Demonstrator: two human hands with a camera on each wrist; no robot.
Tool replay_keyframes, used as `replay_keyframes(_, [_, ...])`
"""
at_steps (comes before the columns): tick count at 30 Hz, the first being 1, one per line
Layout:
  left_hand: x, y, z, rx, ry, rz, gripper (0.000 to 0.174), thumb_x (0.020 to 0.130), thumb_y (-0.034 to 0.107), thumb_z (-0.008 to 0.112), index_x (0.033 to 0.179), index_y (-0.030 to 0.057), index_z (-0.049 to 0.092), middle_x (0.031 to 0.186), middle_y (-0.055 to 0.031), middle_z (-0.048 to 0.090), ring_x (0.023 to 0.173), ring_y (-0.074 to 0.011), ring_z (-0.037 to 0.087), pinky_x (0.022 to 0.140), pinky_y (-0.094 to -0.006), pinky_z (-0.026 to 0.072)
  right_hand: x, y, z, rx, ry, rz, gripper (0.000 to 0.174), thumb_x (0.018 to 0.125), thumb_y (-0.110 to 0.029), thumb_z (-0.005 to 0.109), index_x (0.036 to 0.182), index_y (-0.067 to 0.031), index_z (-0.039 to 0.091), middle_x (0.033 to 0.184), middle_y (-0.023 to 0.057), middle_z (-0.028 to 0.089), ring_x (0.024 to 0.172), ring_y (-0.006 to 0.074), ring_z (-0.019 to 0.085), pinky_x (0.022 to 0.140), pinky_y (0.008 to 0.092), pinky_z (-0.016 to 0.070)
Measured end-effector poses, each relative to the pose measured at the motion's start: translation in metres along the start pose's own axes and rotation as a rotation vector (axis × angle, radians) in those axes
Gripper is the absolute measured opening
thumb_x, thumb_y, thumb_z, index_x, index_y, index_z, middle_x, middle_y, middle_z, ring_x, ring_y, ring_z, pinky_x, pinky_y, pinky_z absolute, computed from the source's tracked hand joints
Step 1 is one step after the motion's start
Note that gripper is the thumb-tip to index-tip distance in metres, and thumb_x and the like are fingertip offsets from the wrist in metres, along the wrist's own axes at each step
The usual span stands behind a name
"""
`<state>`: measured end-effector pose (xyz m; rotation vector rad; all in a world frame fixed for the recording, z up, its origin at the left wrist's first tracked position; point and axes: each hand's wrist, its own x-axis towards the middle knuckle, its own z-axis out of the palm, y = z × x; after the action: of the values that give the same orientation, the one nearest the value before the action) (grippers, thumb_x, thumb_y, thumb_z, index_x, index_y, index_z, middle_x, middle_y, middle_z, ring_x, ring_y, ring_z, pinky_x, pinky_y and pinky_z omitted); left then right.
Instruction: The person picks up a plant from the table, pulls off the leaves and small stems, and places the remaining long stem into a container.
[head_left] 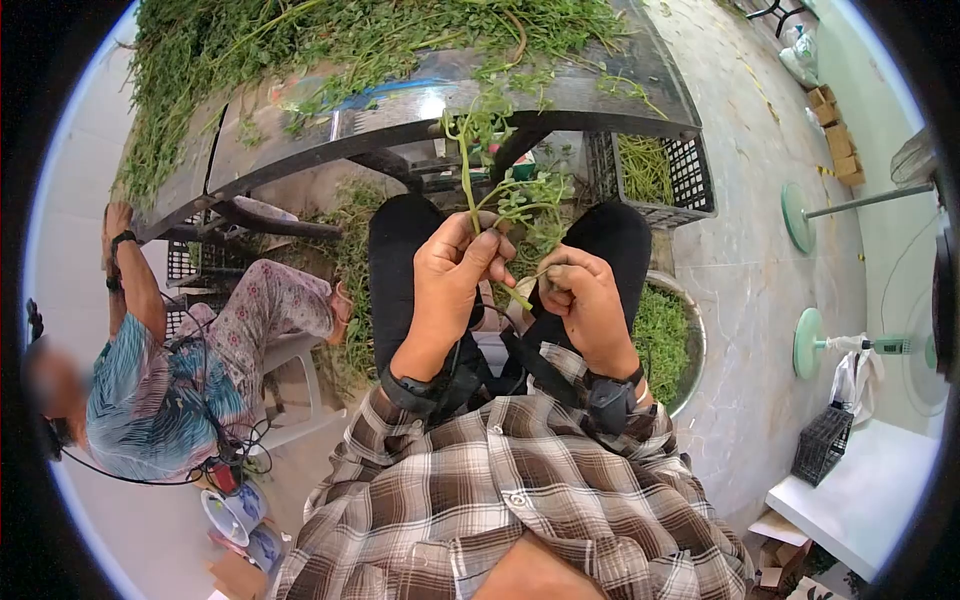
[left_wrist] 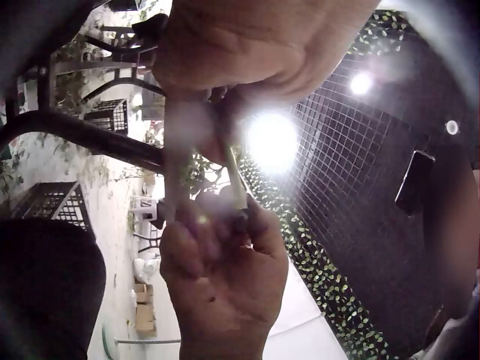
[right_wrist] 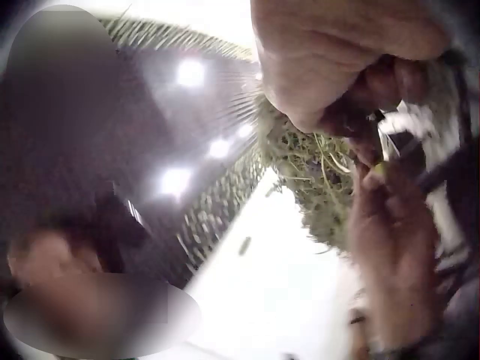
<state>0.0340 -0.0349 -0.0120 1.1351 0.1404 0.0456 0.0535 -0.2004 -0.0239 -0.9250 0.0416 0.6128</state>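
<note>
Between thumb and fingers, my left hand [head_left: 445, 285] pinches a leafy green stem [head_left: 466, 175], held upright over the lap. Its leaves [head_left: 540, 195] spread above both hands, and its pale cut end pokes out below the left fingers. Close beside that end, my right hand [head_left: 592, 310] has thumb and curled fingers pinched together on a thin piece of the plant, mostly hidden by the fingers. In the left wrist view the right hand [left_wrist: 225, 289] faces the stem from below. The right wrist view shows the left hand [right_wrist: 397, 247] at the stem's tip.
A metal table [head_left: 400, 105] ahead bears a large heap of greens [head_left: 330, 40]. A black crate [head_left: 690, 175] with stems stands at the right, near a round basin [head_left: 697, 375] of greens. Another person [head_left: 170, 390] sits at the left. Green-based fans [head_left: 808, 343] stand farther right.
</note>
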Motion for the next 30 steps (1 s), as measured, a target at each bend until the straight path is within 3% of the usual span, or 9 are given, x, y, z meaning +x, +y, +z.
replay_keyframes(1, [0.001, -0.001, -0.001, 0.029, -0.006, 0.012, 0.02, 0.089, 0.014, 0.053, 0.101, -0.0027, 0.054, 0.078, -0.0075, 0.058, 0.06, -0.008, 0.052, 0.057, -0.0253, 0.0496, 0.001, 0.0, 0.002, -0.002, -0.002, -0.001, 0.004, 0.068, 0.001, 0.054, 0.072, 0.0014, 0.056, 0.063, 0.0076, 0.04, 0.051, 0.0167, 0.041, 0.046, 0.0291, 0.0342])
replay_keyframes(3, [0.001, -0.005, -0.004, 0.058, -0.011, 0.023, 0.019, 0.089, 0.013, 0.053, 0.1, -0.0026, 0.054, 0.078, -0.0074, 0.058, 0.06, -0.0081, 0.052, 0.058, -0.0258, 0.05, 0.001, 0.002, 0.008, -1.017, 0.159, -0.66, 0.003, 0.067, 0.0, 0.054, 0.07, 0.0008, 0.055, 0.063, 0.0098, 0.042, 0.051, 0.0205, 0.042, 0.047, 0.0312, 0.0352])
replay_keyframes(6, [-0.001, -0.011, -0.006, 0.062, 0.011, 0.042, 0.019, 0.09, 0.014, 0.053, 0.1, -0.0021, 0.054, 0.077, -0.0067, 0.058, 0.057, -0.0065, 0.049, 0.052, -0.0233, 0.0462, 0.008, 0.001, 0.001, -1.376, 0.265, -0.925, 0.003, 0.066, 0.0, 0.055, 0.066, 0.0001, 0.052, 0.063, 0.0122, 0.044, 0.052, 0.0252, 0.044, 0.048, 0.0335, 0.0365])
replay_keyframes(7, [-0.003, -0.007, -0.009, 0.046, 0.032, -0.001, 0.019, 0.09, 0.014, 0.053, 0.1, -0.002, 0.054, 0.077, -0.0063, 0.058, 0.056, -0.0055, 0.047, 0.049, -0.0219, 0.043, 0.01, -0.004, -0.005, -1.345, 0.35, -0.92, 0.007, 0.065, 0.0, 0.056, 0.064, 0.0001, 0.049, 0.064, 0.0152, 0.045, 0.055, 0.0295, 0.046, 0.049, 0.0352, 0.0376])
replay_keyframes(11, [-0.001, -0.003, -0.019, 0.03, 0.101, -0.017, 0.019, 0.089, 0.015, 0.053, 0.098, -0.0014, 0.055, 0.076, -0.0045, 0.058, 0.052, -0.0034, 0.043, 0.043, -0.0185, 0.0352, 0.0, -0.032, -0.014, -0.703, 0.374, -0.538, 0.009, 0.078, -0.001, 0.051, 0.069, 0.0, 0.053, 0.066, 0.0013, 0.049, 0.056, 0.0125, 0.046, 0.048, 0.0286, 0.0368])
replay_keyframes(13, [0.001, -0.002, -0.019, 0.021, 0.118, -0.044, 0.016, 0.089, 0.014, 0.053, 0.096, -0.0006, 0.058, 0.074, -0.0052, 0.059, 0.051, -0.0042, 0.047, 0.045, -0.0188, 0.0394, -0.006, -0.038, -0.007, -0.008, 0.057, -0.243, 0.014, 0.086, -0.006, 0.049, 0.076, 0.0004, 0.056, 0.069, -0.0034, 0.048, 0.06, 0.0051, 0.043, 0.05, 0.0241, 0.0366])
replay_keyframes(18, [-0.003, -0.006, -0.009, 0.089, 0.092, -0.102, 0.017, 0.088, 0.016, 0.055, 0.095, 0.0, 0.058, 0.072, -0.0031, 0.059, 0.052, -0.0038, 0.046, 0.044, -0.0186, 0.0369, 0.001, -0.022, 0.018, -0.548, 0.064, -0.279, 0.013, 0.085, -0.006, 0.054, 0.094, -0.0007, 0.06, 0.072, 0.0012, 0.055, 0.06, 0.0105, 0.052, 0.052, 0.0237, 0.0415])
replay_keyframes(20, [-0.005, -0.008, -0.01, 0.135, 0.04, -0.081, 0.018, 0.088, 0.017, 0.056, 0.094, 0.0, 0.058, 0.073, -0.0036, 0.059, 0.052, -0.004, 0.046, 0.044, -0.0184, 0.0368, 0.014, -0.013, 0.023, -1.053, 0.041, -0.902, 0.02, 0.08, -0.002, 0.057, 0.099, -0.0027, 0.06, 0.076, 0.0079, 0.059, 0.062, 0.0193, 0.057, 0.054, 0.0274, 0.0447])
replay_keyframes(30, [-0.009, -0.009, -0.005, 0.236, -0.002, -0.091, 0.018, 0.089, 0.019, 0.055, 0.091, 0.001, 0.058, 0.07, -0.0012, 0.058, 0.051, -0.0033, 0.045, 0.045, -0.0181, 0.0357, 0.026, -0.002, 0.019, -1.22, 0.127, -0.81, 0.014, 0.072, -0.003, 0.057, 0.086, -0.0013, 0.059, 0.071, 0.0096, 0.056, 0.061, 0.023, 0.057, 0.052, 0.0292, 0.0443])
